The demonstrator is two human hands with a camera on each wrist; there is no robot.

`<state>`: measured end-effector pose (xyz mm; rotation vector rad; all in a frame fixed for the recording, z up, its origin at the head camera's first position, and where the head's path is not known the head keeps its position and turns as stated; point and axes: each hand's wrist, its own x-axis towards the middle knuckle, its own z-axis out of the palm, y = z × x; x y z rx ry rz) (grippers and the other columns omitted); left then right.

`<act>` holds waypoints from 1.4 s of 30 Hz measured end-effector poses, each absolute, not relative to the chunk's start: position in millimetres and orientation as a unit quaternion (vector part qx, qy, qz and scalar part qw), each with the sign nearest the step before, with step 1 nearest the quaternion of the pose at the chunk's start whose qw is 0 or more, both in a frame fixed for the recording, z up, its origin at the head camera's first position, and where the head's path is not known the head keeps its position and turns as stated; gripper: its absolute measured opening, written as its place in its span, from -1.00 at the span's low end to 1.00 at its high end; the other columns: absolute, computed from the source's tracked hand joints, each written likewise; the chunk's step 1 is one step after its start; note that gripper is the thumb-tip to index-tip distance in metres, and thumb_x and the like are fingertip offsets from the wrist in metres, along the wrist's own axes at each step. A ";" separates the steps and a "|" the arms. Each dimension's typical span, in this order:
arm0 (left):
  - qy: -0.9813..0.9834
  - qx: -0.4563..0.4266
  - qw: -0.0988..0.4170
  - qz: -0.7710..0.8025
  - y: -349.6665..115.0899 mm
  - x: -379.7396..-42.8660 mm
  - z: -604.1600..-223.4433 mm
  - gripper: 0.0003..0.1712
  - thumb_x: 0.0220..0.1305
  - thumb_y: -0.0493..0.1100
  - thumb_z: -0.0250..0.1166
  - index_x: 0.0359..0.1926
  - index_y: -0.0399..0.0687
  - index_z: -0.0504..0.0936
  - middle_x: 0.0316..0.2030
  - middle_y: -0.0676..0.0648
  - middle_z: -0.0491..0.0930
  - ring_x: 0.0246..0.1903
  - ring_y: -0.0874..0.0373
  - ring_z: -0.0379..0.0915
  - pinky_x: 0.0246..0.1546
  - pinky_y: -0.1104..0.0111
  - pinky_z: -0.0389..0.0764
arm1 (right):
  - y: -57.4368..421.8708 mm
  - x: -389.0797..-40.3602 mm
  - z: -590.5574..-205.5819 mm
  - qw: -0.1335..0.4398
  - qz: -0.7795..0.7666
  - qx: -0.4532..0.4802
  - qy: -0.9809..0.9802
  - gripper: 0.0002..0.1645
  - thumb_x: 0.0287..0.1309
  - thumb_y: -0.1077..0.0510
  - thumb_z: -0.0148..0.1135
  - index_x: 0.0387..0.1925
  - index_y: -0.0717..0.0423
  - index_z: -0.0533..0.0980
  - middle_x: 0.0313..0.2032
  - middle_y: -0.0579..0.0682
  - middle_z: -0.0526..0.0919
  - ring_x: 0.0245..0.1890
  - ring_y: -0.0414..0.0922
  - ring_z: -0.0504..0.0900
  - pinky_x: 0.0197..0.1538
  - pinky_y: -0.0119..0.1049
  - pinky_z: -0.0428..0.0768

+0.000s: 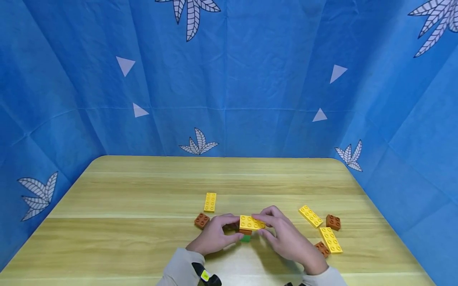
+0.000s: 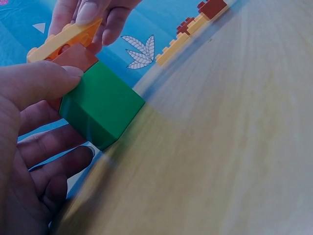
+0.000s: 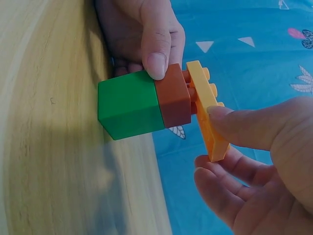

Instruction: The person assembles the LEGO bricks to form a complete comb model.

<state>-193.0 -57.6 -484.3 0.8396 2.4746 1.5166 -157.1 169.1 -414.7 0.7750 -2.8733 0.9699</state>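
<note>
A small stack stands on the wooden table [image 1: 143,206]: a green block [image 1: 245,238] [image 2: 100,108] [image 3: 129,104] with a brown block [image 3: 172,95] [image 2: 76,57] on top. My left hand [image 1: 214,235] grips this stack, thumb [image 3: 155,44] on the seam between green and brown. My right hand [image 1: 286,238] pinches a flat yellow brick [image 1: 251,223] [image 3: 208,110] [image 2: 63,40] and holds it against the brown block's studs, slightly tilted.
Loose bricks lie around: a yellow one [image 1: 210,201] and a brown one [image 1: 202,220] to the left, two yellow [image 1: 310,216] [image 1: 330,240] and two brown [image 1: 333,222] [image 1: 322,249] to the right. Blue cloth [image 1: 229,79] walls the table on three sides.
</note>
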 end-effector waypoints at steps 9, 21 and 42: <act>0.822 0.272 0.065 0.496 -59.7 -191.5 -484.7 -0.42 0.10 0.08 0.37 0.14 0.02 0.55 -0.06 0.19 0.59 -0.05 0.28 0.49 0.05 0.35 0.51 | 167.7 -154.9 -414.4 -0.008 0.319 0.260 -0.911 -0.54 0.19 0.23 0.21 0.15 0.12 0.49 -0.08 -0.11 0.40 -0.20 -0.25 0.43 -0.20 -0.36 0.54; 0.763 0.276 0.056 0.582 -55.3 -189.8 -482.4 -0.40 0.20 0.01 0.31 0.24 -0.06 0.46 -0.02 0.07 0.57 -0.10 0.17 0.51 -0.04 0.34 0.56 | 168.7 -153.7 -413.8 -0.007 0.307 0.259 -0.916 -0.54 0.18 0.25 0.20 0.14 0.12 0.49 -0.10 -0.13 0.39 -0.19 -0.27 0.43 -0.16 -0.38 0.55; 0.728 0.267 0.090 0.625 -49.6 -193.6 -484.1 -0.48 0.22 -0.02 0.29 0.16 -0.13 0.53 -0.04 0.01 0.59 -0.12 0.18 0.52 -0.15 0.41 0.60 | 175.8 -159.0 -422.4 -0.049 0.382 0.266 -0.884 -0.54 0.28 0.16 0.13 0.21 0.08 0.42 -0.05 -0.10 0.37 -0.05 -0.20 0.49 -0.02 -0.33 0.58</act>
